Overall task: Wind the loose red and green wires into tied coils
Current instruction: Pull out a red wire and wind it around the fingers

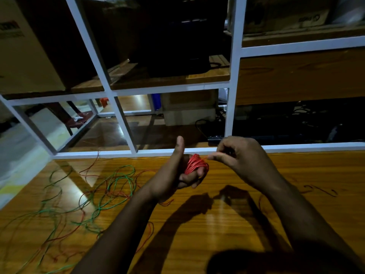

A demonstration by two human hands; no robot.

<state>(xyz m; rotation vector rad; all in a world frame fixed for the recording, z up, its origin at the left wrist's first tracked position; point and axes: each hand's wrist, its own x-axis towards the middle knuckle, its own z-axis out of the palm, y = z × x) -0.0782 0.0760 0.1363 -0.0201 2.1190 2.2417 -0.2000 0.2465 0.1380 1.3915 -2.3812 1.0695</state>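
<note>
A coil of red wire [195,164] is wound around the curled fingers of my left hand [173,175], whose thumb points up. My right hand [237,157], just right of the coil, pinches the red wire's strand between thumb and fingertips, close to the coil's upper right side. Loose green wire [118,186] and loose red wire [88,173] lie tangled together on the wooden table [227,214] to the left of my left arm. A red strand trails from under my left wrist toward that tangle.
A white metal shelf frame [233,80] stands at the table's far edge, holding cardboard boxes [29,56] and a dark bag [177,46]. A few short dark wire scraps [320,189] lie on the table at the right.
</note>
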